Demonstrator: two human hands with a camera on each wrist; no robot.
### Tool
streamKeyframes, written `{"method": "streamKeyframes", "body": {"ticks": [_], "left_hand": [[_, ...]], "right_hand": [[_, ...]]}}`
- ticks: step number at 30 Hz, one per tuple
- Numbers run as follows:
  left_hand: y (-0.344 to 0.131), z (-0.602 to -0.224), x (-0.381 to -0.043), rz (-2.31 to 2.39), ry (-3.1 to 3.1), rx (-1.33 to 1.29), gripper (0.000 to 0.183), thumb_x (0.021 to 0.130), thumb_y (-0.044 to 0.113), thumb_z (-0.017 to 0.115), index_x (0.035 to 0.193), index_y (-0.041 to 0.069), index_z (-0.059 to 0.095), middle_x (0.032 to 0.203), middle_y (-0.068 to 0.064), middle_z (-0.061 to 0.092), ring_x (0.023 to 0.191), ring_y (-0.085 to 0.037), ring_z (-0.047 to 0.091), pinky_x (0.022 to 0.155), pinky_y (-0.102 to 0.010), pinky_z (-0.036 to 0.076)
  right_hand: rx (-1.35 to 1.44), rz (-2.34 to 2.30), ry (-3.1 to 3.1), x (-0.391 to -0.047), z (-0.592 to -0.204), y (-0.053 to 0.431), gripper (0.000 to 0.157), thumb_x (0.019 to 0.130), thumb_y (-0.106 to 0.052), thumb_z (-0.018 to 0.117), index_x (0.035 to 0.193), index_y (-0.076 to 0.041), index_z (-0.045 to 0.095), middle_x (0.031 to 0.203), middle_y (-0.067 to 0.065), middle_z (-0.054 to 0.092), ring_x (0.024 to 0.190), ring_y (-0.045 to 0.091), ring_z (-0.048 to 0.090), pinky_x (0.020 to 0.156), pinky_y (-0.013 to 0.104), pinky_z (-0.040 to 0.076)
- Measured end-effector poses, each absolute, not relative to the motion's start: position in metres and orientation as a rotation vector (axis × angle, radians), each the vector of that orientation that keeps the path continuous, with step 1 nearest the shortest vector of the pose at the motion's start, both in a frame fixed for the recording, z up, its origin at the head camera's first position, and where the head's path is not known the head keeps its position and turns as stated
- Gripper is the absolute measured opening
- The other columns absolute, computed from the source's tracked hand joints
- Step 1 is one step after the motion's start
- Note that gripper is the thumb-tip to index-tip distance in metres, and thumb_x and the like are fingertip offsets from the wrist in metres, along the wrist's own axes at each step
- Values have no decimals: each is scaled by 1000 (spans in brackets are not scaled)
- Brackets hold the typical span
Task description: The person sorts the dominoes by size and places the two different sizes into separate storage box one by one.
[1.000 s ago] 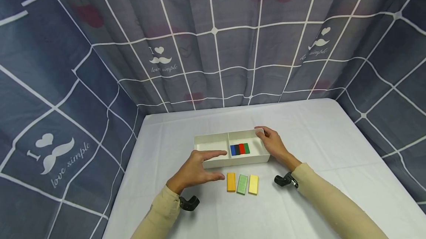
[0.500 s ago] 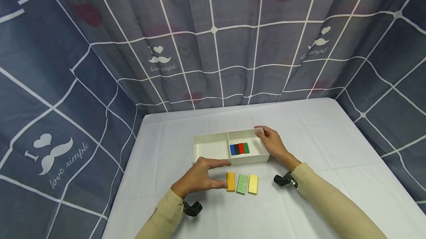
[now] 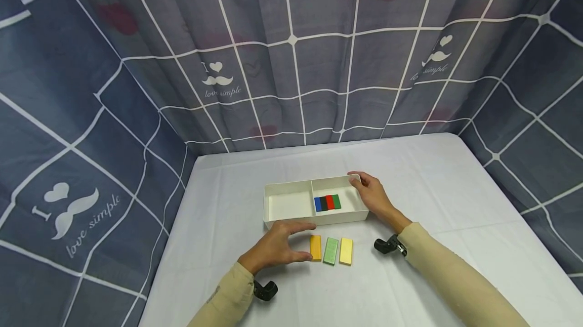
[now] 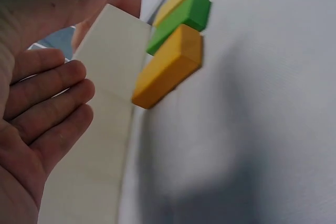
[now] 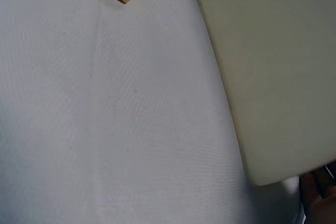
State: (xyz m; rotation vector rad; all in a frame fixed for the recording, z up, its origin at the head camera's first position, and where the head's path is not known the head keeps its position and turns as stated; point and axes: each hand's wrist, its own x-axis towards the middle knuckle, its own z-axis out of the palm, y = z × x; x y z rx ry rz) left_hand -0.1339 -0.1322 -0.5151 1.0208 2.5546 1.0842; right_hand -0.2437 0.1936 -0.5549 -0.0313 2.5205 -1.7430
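Observation:
A white two-compartment box (image 3: 343, 217) sits on the table, and my right hand (image 3: 374, 198) grips its right end, thumb over the rim. My left hand (image 3: 279, 246) is just in front of the box with thumb and index finger spread apart and nothing between them. Its thumb tip is right at the near left side of an orange block (image 3: 316, 248). To the right of that block lie a light green block (image 3: 330, 251) and a yellow block (image 3: 346, 252). In the left wrist view the orange block (image 4: 168, 67) stands apart from the curled lower fingers.
Blue, black, red and green blocks (image 3: 330, 202) lie side by side in the box's right compartment. A white cloth (image 3: 410, 165) covers the table. Grid-patterned curtains (image 3: 319, 74) hang behind it and at both sides.
My left hand has moved right and toward me, from over the box's front wall to the orange block. My right hand stays on the box, and the blocks have not moved.

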Motion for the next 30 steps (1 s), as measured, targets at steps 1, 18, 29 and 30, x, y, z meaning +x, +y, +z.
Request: {"method": "streamKeyframes", "body": {"ticks": [1,18,29,30], "left_hand": [[-132,-517,-134,1075,2561,1018,72,83,24,99,146,6,70,148,-2,71,139,-20,67,118,-40,53],[-128,-535,-135,1031,2614,1002,74,83,25,98,147,5,69,146,-5,73,137,-21,69,118,-37,53],[-126,-539,-132,958,2633,1059,76,82,22,98,148,3,67,147,-10,72,136,-24,69,117,-37,53],[-126,-540,-132,956,2629,1057,76,82,22,98,149,3,67,147,-10,72,137,-24,69,117,-36,53]], "right_hand": [[-30,-1747,2514,-244,-555,194,48,114,-37,57,151,-8,64,145,20,69,132,32,62,113,45,45],[-59,-1732,2499,-247,-560,197,44,116,-25,49,155,-9,61,151,21,65,138,36,59,118,52,43],[-41,-1755,2510,-245,-558,195,43,116,-25,50,153,-7,63,147,22,67,132,34,61,111,45,45],[-40,-1757,2507,-245,-558,195,43,116,-25,50,153,-7,63,147,22,67,132,34,61,111,44,45]]}}
